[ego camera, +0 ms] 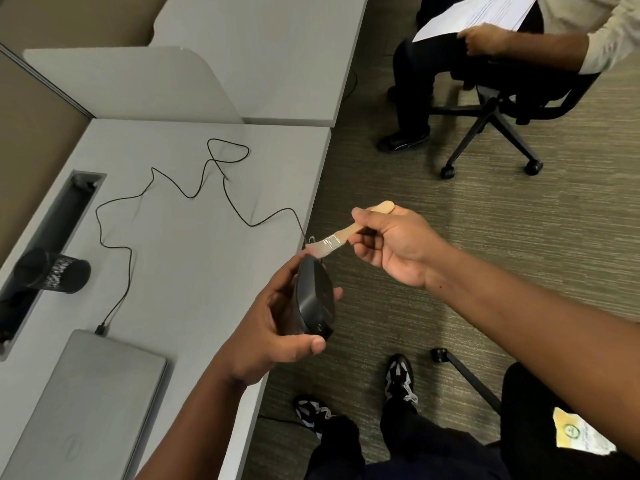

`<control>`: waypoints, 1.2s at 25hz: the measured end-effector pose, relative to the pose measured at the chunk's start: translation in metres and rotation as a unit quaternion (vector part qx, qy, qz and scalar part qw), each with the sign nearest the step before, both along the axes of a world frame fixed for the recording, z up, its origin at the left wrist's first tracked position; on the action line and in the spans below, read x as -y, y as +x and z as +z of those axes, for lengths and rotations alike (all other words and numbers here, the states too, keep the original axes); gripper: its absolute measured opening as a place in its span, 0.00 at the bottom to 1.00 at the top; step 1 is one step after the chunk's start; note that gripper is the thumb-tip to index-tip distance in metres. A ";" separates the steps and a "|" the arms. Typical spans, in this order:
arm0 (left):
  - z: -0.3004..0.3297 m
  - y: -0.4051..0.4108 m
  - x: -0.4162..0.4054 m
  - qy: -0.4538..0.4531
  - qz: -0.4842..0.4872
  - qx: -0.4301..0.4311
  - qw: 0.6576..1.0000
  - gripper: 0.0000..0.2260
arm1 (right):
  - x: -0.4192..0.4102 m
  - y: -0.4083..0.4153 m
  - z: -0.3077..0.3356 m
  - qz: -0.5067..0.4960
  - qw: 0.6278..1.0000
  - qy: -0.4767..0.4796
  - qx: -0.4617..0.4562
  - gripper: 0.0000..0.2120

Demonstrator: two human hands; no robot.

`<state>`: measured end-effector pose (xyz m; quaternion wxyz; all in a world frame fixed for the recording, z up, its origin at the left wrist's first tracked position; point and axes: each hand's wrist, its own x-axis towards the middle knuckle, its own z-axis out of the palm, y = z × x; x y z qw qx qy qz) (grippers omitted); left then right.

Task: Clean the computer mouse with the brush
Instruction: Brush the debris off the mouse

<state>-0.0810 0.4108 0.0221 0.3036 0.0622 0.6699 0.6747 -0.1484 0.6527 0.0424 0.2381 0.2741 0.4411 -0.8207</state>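
two hands work just off the edge of the grey desk; closed laptop lies on it, mouse cable plugged in at its back corner. left hand cradles the computer mouse on edge, fingers curled round it, long axis running away from the body. right hand pinches the brush handle. bristles sit at the mouse's far end by the cable exit, touching or nearly so. judgement: coming strokes should run along the long axis toward the body.
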 end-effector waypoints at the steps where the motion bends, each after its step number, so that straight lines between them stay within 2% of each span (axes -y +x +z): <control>1: 0.000 0.000 0.001 0.013 0.008 0.007 1.000 0.50 | -0.001 0.001 -0.003 -0.023 1.000 -0.001 0.012 0.03; 4: 0.002 -0.004 0.001 0.073 0.028 0.054 0.995 0.53 | -0.001 0.009 -0.006 -0.056 0.996 -0.060 0.024 0.04; 6: 0.002 -0.006 0.002 0.108 0.033 0.070 0.991 0.54 | 0.003 0.018 -0.007 -0.026 0.995 -0.092 0.019 0.05; 8: 0.002 -0.008 0.004 0.129 0.044 0.075 0.988 0.53 | 0.008 0.025 -0.011 -0.003 0.997 -0.076 0.020 0.05; 12: 0.001 -0.010 0.007 0.103 0.064 0.072 0.990 0.52 | 0.002 0.026 -0.017 -0.043 0.999 -0.004 0.017 0.08; 16: 0.002 -0.008 0.003 0.095 0.066 0.075 0.990 0.51 | 0.004 0.033 0.001 -0.008 0.995 -0.088 -0.041 0.06; 18: 0.002 -0.007 0.001 0.075 0.084 0.065 0.992 0.49 | 0.009 0.039 0.012 0.027 0.991 -0.096 -0.092 0.07; 24: 0.003 -0.002 0.000 0.064 0.154 0.081 0.983 0.55 | 0.006 0.045 0.018 0.055 0.976 0.004 -0.213 0.09; 30: 0.001 -0.004 0.006 0.103 0.158 0.094 0.977 0.52 | -0.007 0.044 0.007 0.136 0.933 0.137 -0.304 0.07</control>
